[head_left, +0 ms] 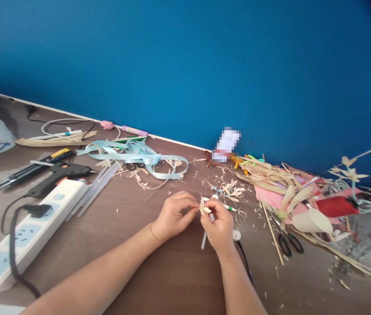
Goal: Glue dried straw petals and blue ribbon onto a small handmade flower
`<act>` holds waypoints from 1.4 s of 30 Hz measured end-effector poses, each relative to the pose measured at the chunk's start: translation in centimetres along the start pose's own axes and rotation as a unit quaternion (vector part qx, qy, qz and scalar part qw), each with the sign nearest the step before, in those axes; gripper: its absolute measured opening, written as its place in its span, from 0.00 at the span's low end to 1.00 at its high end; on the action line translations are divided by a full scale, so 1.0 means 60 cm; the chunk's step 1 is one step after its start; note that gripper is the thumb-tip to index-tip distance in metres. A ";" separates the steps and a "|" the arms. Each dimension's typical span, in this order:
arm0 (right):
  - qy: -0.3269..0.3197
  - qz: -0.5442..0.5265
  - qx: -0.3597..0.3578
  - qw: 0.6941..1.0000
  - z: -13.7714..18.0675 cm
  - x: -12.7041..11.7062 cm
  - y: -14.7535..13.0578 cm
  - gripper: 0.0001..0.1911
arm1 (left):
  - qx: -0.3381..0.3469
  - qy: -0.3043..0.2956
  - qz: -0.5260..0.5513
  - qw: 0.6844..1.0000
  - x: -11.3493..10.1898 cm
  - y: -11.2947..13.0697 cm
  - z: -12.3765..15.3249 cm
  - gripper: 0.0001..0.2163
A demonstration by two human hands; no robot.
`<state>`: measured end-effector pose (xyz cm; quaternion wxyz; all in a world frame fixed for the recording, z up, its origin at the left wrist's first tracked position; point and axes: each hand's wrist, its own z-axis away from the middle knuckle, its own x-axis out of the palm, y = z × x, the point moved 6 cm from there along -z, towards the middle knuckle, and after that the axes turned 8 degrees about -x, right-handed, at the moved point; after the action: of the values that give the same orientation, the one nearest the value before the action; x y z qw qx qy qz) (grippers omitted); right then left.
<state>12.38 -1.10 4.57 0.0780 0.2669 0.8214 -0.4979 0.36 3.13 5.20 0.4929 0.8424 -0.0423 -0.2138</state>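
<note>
Between my two hands is a small pale flower [204, 208], made of narrow husk-like petals. My left hand [176, 214] pinches it from the left with thumb and forefinger. On the other side, the fingertips of my right hand [218, 222] close on the same flower. A white pen with a green band [229, 208] lies just behind my right hand, partly hidden by it. Below the fingers, a short translucent stick [203, 240] shows on the table. Cut petal pieces [233, 190] are scattered beyond my hands.
A power strip [30, 236], black glue gun [58, 175], box cutter [36, 166] and light-blue ribbon [132, 153] lie at left. Black-handled scissors [290, 244], dried husks [270, 175] and a paper cup [313, 222] are at right. A blue wall [172, 78] rises behind.
</note>
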 end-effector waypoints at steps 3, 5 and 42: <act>0.001 -0.015 0.033 0.999 0.001 0.007 0.007 0.00 | -0.065 0.012 0.066 0.996 0.000 -0.019 -0.005 0.06; -0.001 -0.033 0.052 0.998 0.002 0.012 0.011 0.03 | -0.112 0.025 0.122 0.986 0.001 -0.033 -0.008 0.05; 0.005 0.012 0.000 1.000 0.002 0.011 0.013 0.02 | -0.045 -0.010 0.012 0.999 0.006 -0.028 -0.005 0.06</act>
<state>12.20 -0.67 3.61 0.0797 0.2794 0.8187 -0.4952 0.54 4.14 3.78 0.5323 0.8165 -0.0479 -0.2183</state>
